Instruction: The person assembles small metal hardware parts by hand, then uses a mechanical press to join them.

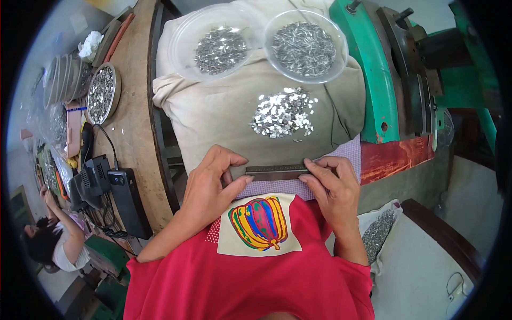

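A dark, narrow metal bar [276, 174] with a row of small marks or holes along its top lies crosswise in front of me. My left hand [212, 176] has its left end between thumb and index finger. At the other end, the thumb and fingertips of my right hand [336, 185] close on the bar. Just beyond it, a loose pile of small shiny metal pieces [282, 114] is spread on the beige cloth [213, 117]. A checked cloth [349, 154] shows beneath and beside the bar.
Two clear round tubs, left [184, 58] and right [341, 40], hold small metal parts. A green machine [368, 80] stands at the right. On the wooden bench [138, 69] are a bowl of parts [116, 90] and a black power bank [129, 202]. Another person [69, 245] sits far left.
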`<action>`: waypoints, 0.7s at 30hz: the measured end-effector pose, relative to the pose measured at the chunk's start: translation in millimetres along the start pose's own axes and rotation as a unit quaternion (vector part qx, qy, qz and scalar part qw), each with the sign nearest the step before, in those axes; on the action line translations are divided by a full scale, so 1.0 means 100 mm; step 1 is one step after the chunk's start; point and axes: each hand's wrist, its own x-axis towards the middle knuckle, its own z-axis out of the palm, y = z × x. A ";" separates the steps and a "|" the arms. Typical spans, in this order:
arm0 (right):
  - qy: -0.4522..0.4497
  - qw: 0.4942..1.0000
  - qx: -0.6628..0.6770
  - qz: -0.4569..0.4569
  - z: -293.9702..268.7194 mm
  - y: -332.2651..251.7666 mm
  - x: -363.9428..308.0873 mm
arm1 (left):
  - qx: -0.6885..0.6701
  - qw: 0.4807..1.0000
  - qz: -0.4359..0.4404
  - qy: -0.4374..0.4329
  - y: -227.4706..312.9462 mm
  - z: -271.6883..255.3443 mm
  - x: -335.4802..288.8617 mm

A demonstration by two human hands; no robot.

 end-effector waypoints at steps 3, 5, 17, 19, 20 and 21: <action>0.004 0.999 0.027 -0.032 -0.01 0.08 -0.07 | 0.043 0.996 0.079 -0.030 -0.03 0.01 -0.02; 0.000 0.996 0.059 -0.071 0.00 0.11 -0.11 | 0.074 0.986 0.145 -0.027 -0.15 0.03 -0.05; 0.033 0.992 0.001 -0.125 -0.06 0.21 -0.14 | 0.209 0.929 0.303 0.032 -0.10 0.06 0.07; 0.024 0.992 0.038 -0.117 -0.14 0.22 -0.12 | 0.203 0.926 0.318 0.024 0.00 0.06 0.16; 0.045 0.991 0.044 -0.122 -0.21 0.22 -0.09 | 0.206 0.923 0.324 0.031 0.09 0.05 0.19; 0.056 0.990 0.035 -0.122 -0.31 0.22 -0.07 | 0.208 0.920 0.329 0.038 0.19 0.05 0.22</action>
